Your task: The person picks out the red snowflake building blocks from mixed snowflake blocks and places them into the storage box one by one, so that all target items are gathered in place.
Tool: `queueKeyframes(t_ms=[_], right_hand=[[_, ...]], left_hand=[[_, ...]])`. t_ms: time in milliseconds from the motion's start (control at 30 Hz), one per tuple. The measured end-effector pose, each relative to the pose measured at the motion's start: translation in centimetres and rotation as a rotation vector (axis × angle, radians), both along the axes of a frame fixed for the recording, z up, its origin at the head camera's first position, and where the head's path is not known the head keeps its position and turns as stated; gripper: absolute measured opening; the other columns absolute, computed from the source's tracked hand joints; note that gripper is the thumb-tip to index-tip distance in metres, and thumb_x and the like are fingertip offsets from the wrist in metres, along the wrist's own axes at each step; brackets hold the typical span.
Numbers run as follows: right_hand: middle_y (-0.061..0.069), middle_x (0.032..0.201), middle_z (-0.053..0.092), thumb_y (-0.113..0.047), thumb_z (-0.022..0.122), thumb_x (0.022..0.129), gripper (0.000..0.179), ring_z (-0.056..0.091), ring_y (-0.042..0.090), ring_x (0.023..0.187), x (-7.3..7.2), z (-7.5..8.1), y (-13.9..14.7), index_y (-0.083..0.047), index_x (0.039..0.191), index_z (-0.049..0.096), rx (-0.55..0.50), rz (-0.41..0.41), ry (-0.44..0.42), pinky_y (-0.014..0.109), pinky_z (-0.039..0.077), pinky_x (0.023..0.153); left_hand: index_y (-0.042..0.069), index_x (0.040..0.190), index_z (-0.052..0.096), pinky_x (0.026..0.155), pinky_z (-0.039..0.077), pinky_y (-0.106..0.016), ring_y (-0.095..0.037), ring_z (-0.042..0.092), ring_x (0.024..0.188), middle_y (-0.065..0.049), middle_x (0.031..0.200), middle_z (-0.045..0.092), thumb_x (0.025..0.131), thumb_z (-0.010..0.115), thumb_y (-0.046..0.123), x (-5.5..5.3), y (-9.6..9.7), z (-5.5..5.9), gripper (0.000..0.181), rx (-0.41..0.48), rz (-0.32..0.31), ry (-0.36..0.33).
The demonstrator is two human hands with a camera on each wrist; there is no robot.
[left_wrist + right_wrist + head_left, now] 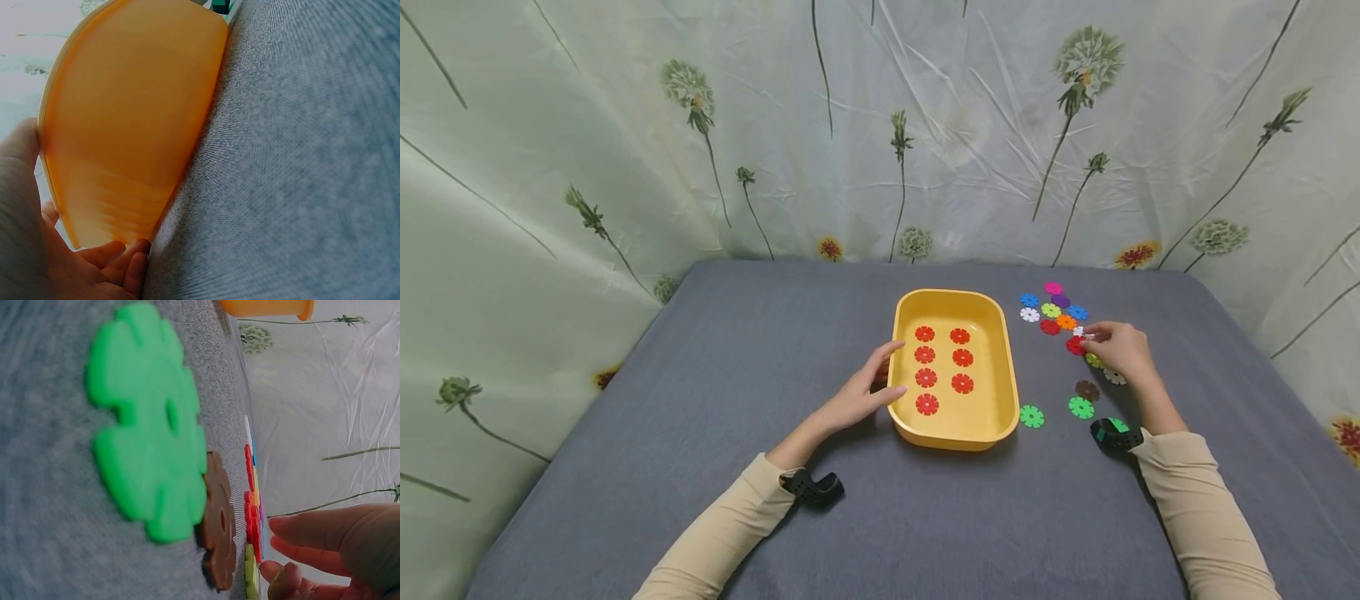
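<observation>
A yellow plastic tub (953, 433) stands on the grey cloth, with several red notched discs (926, 377) laid in two columns on its floor. My left hand (859, 395) grips the tub's left side; in the left wrist view the thumb lies on the rim and curled fingers (125, 256) touch the outer wall. Over the loose discs on the right is my right hand (1120, 350), its fingertips beside a red disc (1076, 345). In the right wrist view the thumb and fingers (312, 528) are near the red discs (252, 519), with nothing visible between them.
Blue, white, orange, purple and pink discs (1053, 288) lie clustered right of the tub. Nearer are a brown disc (1086, 390) and green discs (1081, 407), one partly under the right wrist strap (1116, 435). A flowered curtain (850, 150) hangs behind the table.
</observation>
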State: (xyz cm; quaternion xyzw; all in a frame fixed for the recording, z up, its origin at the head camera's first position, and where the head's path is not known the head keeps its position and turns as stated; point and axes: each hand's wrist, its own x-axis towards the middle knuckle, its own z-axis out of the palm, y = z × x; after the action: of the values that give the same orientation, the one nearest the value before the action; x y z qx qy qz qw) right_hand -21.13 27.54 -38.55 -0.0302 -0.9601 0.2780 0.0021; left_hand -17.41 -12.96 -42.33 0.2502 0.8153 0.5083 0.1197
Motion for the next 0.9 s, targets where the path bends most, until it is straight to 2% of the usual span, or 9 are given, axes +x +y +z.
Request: queueKeyframes(t_ms=[200, 400, 700, 900], right_hand=[[0.031, 0.105, 0.060, -0.019, 0.062, 0.088, 0.039, 0.053, 0.036, 0.090, -0.10, -0.31, 0.30, 0.009, 0.115, 0.058, 0.015, 0.024, -0.012, 0.025, 0.042, 0.061], [0.029, 0.101, 0.056, -0.021, 0.064, 0.087, 0.045, 0.049, 0.034, 0.085, -0.13, -0.41, 0.54, 0.012, 0.115, 0.055, 0.029, 0.043, -0.027, 0.025, 0.038, 0.060], [0.026, 0.094, 0.054, -0.019, 0.063, 0.087, 0.039, 0.048, 0.031, 0.081, -0.27, -0.46, 0.51, 0.012, 0.109, 0.054, 0.043, 0.042, -0.035, 0.025, 0.037, 0.060], [0.026, 0.094, 0.052, -0.016, 0.063, 0.087, 0.036, 0.047, 0.033, 0.082, -0.35, -0.59, 0.39, 0.011, 0.107, 0.051, 0.043, 0.031, -0.032, 0.028, 0.037, 0.061]], left_hand=[[0.029, 0.148, 0.018, 0.107, 0.038, -0.048, -0.027, 0.046, 0.129, -0.014, 0.146, 0.038, 0.090, 0.057, 0.040, 0.04, 0.00, -0.02, 0.071, 0.003, 0.002, -0.003], [0.028, 0.148, 0.017, 0.107, 0.037, -0.048, -0.028, 0.045, 0.130, -0.015, 0.146, 0.037, 0.091, 0.057, 0.040, -0.07, 0.01, -0.11, 0.071, 0.003, -0.003, 0.001], [0.028, 0.148, 0.017, 0.106, 0.038, -0.048, -0.028, 0.047, 0.128, -0.015, 0.145, 0.039, 0.092, 0.058, 0.029, -0.06, 0.00, -0.04, 0.069, 0.013, -0.012, 0.005], [0.030, 0.147, 0.017, 0.106, 0.039, -0.047, -0.027, 0.047, 0.128, -0.014, 0.145, 0.039, 0.091, 0.058, 0.035, -0.02, -0.01, 0.03, 0.069, 0.005, -0.006, -0.002]])
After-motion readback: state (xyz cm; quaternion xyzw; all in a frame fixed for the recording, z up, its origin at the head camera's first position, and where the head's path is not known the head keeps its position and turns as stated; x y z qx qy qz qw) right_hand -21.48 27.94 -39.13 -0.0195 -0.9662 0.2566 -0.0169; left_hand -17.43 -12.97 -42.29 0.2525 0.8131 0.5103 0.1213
